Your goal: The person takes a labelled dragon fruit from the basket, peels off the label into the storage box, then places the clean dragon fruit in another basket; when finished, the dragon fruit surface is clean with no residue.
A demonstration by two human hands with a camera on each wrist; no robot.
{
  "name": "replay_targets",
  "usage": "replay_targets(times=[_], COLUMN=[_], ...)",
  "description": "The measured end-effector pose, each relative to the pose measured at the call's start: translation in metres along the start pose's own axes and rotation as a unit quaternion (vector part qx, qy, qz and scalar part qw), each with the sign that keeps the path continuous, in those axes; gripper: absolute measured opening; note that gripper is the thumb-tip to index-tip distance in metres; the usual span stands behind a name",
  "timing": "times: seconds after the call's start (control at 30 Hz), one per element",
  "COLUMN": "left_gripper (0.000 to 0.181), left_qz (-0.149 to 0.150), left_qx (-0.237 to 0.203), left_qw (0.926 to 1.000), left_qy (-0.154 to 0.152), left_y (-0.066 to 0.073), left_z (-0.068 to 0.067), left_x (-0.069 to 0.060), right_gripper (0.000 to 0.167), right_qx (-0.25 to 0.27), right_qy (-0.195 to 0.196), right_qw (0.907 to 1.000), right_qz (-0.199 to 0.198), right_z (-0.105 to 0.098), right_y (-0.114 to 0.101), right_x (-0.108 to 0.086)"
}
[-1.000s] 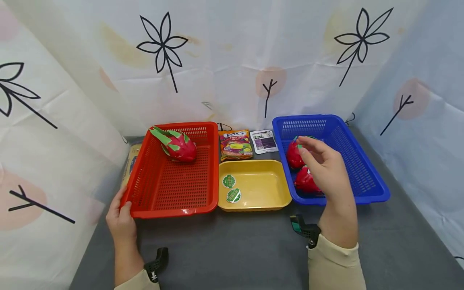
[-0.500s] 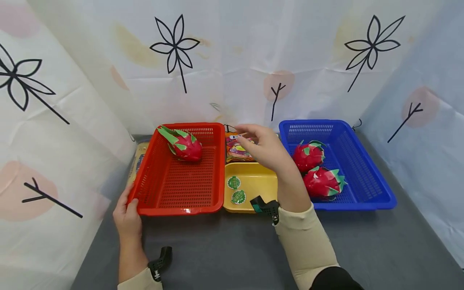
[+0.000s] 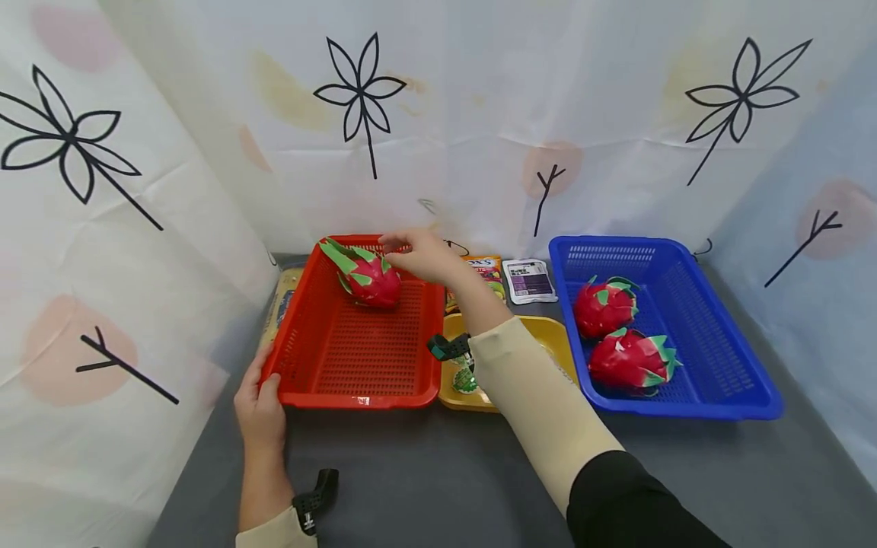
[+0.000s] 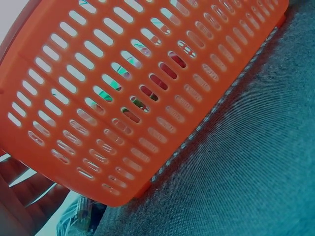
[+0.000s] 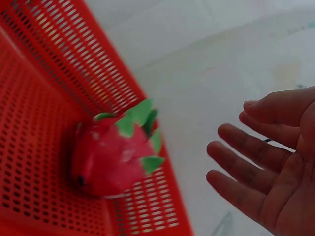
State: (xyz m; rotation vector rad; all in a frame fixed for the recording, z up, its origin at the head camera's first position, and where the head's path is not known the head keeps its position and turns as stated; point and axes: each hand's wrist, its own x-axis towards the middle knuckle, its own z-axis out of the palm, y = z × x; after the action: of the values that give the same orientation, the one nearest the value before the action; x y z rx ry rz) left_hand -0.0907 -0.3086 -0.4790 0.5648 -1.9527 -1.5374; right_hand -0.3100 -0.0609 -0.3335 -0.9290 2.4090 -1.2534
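Note:
A red perforated basket (image 3: 356,358) holds one dragon fruit (image 3: 377,288) near its back left. My left hand (image 3: 261,407) grips the basket's front left corner, thumb at the front and fingers round the side. My right hand (image 3: 426,257) hovers over the basket's back right part, close to the dragon fruit. In the right wrist view its fingers (image 5: 248,172) are spread and relaxed, with a gap to the fruit (image 5: 110,160). Two more dragon fruits, one behind (image 3: 604,308) and one in front (image 3: 632,361), lie in the blue basket (image 3: 692,342).
A yellow tray (image 3: 558,335) with green round labels stands between the baskets, partly hidden by my right sleeve. Behind it lie a fruit sweets packet (image 3: 489,270) and a white pouch (image 3: 529,280). A yellowish package (image 3: 279,301) lies left of the red basket. Curtains enclose the grey table.
My right hand has swung left from above the blue basket, across the yellow tray, to the red basket. My left hand stays on the red basket's corner. The head view has shifted left.

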Motion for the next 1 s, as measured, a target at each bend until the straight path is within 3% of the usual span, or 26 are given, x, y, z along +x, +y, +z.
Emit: replay_targets(times=[0.17, 0.4, 0.57, 1.0], left_gripper=[0.047, 0.047, 0.046, 0.047], left_qz=[0.005, 0.011, 0.020, 0.019], left_qx=[-0.013, -0.026, -0.032, -0.037], left_qw=[0.9999, 0.9996, 0.9993, 0.9991], left_qy=[0.000, -0.002, 0.004, 0.002], left_y=[-0.001, -0.001, -0.002, -0.003], left_z=[0.000, 0.002, 0.002, 0.002], left_x=[0.000, -0.001, -0.001, -0.001], right_gripper=[0.043, 0.047, 0.033, 0.011], right_qx=[-0.003, 0.013, 0.032, -0.068], right_qy=[-0.018, -0.049, -0.050, -0.048], right_qw=[0.9995, 0.9961, 0.9958, 0.9949], right_qz=[0.027, 0.071, 0.069, 0.056], right_z=[0.014, 0.029, 0.039, 0.051], right_y=[0.019, 0.042, 0.045, 0.031], right_x=[0.032, 0.056, 0.061, 0.063])
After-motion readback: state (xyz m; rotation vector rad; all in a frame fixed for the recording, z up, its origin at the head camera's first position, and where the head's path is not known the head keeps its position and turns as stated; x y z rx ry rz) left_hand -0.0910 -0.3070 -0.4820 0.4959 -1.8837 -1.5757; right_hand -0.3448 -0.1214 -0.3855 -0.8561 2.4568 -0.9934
